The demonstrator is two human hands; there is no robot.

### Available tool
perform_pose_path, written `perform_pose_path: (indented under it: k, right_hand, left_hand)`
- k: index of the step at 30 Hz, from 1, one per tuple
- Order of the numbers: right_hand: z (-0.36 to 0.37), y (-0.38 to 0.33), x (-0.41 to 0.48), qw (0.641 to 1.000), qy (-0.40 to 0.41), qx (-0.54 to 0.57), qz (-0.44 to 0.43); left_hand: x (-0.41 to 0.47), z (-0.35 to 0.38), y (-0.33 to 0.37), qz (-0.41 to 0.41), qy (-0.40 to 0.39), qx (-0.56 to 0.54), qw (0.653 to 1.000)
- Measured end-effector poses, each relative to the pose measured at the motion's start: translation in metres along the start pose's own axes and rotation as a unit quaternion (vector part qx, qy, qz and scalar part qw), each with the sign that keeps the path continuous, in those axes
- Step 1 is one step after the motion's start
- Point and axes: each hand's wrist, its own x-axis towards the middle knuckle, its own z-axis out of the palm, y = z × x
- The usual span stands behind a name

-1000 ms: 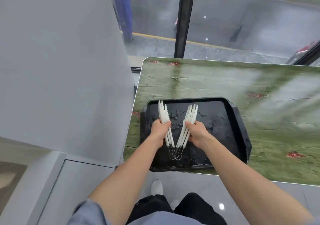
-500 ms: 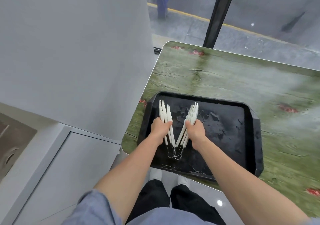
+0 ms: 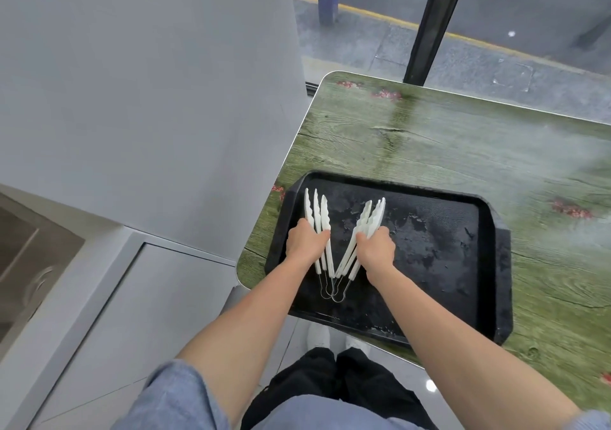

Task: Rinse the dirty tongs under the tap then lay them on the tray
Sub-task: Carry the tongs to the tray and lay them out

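A wet black tray (image 3: 463, 254) lies on a green wood-print table (image 3: 429, 145). My left hand (image 3: 305, 242) is closed around a bunch of white plastic tongs (image 3: 316, 211), their serrated tips pointing away from me over the tray's left part. My right hand (image 3: 377, 247) grips a second bunch of white tongs (image 3: 372, 214), tilted to the right. The two bunches form a V, and their wire loops (image 3: 332, 292) meet low over the tray near its front edge.
A grey wall (image 3: 148, 99) rises to the left of the table. A steel sink (image 3: 23, 264) sits in a grey counter at the far left. Behind the table stand a window and a black frame post (image 3: 433, 22). My legs and white shoes are under the table's edge.
The view has swung left and down, bringing the sink into sight. Both hands keep their hold on the tongs, which stay in the same V over the tray.
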Motion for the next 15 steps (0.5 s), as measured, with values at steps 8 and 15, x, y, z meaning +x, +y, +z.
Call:
perform_pose_path:
  k: [8, 15]
  right_hand:
    - [-0.010, 0.001, -0.019, 0.997, 0.024, -0.059, -0.036]
    - [-0.008, 0.003, -0.043, 0.994, 0.038, -0.082, -0.055]
  left_hand:
    - [-0.011, -0.025, -0.013, 0.024, -0.022, 0.022, 0.999]
    - [-0.022, -0.034, -0.021, 0.089, 0.006, 0.038, 0.995]
